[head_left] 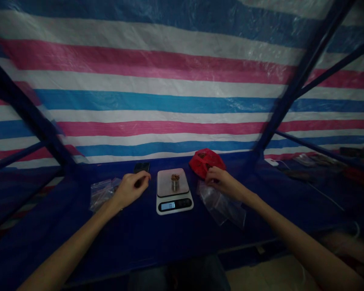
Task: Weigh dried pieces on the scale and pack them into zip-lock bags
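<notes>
A white kitchen scale sits on the dark blue table, its display lit. A small metal cup with brownish bits in it stands on the platform. My left hand hovers left of the scale, fingers curled and pinched together; whether it holds anything is too dim to tell. My right hand reaches into the opening of a red plastic bag right of the scale, fingers pinched at its contents. Clear small plastic bags lie under that wrist.
More clear bags lie at the left. A dark phone lies behind the left hand. A striped tarp forms the back wall, with dark blue frame bars at both sides. A white charger and cable lie at the right.
</notes>
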Demonstrator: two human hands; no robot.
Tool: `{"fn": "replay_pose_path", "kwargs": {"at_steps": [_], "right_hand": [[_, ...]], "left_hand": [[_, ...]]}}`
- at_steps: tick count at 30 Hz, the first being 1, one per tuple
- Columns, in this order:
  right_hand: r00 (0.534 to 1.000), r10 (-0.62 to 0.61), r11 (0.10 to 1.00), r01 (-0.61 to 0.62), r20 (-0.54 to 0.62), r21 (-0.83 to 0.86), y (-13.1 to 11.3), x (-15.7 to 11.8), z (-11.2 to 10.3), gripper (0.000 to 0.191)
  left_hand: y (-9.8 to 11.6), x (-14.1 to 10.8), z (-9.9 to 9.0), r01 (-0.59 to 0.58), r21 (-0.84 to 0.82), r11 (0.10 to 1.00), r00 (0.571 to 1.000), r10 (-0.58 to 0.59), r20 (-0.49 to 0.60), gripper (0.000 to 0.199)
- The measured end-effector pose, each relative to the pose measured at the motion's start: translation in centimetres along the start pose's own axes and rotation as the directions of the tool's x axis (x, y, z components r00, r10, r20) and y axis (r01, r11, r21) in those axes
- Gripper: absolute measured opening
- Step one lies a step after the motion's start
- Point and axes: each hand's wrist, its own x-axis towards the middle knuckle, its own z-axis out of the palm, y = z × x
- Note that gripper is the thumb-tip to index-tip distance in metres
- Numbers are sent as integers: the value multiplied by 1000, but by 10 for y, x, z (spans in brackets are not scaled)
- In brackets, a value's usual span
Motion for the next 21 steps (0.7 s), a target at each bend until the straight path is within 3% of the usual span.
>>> {"fn": "replay_pose_path", "kwargs": {"at_steps": [2,4,7,9,13,17,19,21], "right_hand": [[992,-29,1000,29,-123,-2,-13,13,-12,13],[965,-74,997,69,-252,-32,-35,24,-21,14],[915,-172,983,134,-365,-127,-81,32,-25,13],[887,-261,961,202,-381,-187,-111,29,-21,12],[820,-430,901,362,-376,-240,-145,11,0,20],[773,-550,833,481,-317,-275,-149,-11,28,30],[785,-550,830,477,-285,-289,-151,-20,42,29],[826,-513,845,438,-235,-306,-158,-28,53,26]], "left_hand": [[27,16,-2,-16,-147,989,985,41,170,25],[54,34,-2,-66,-237,969,961,126,246,33],[85,52,4,-87,-288,954,939,175,296,67],[98,54,8,-118,-300,947,927,213,309,59],[114,39,6,-233,-189,954,922,279,270,31],[131,9,-3,-271,-189,944,867,325,378,35],[139,-7,-3,-281,-141,949,845,314,433,31],[143,-22,1,-304,12,952,859,269,436,28]]}}
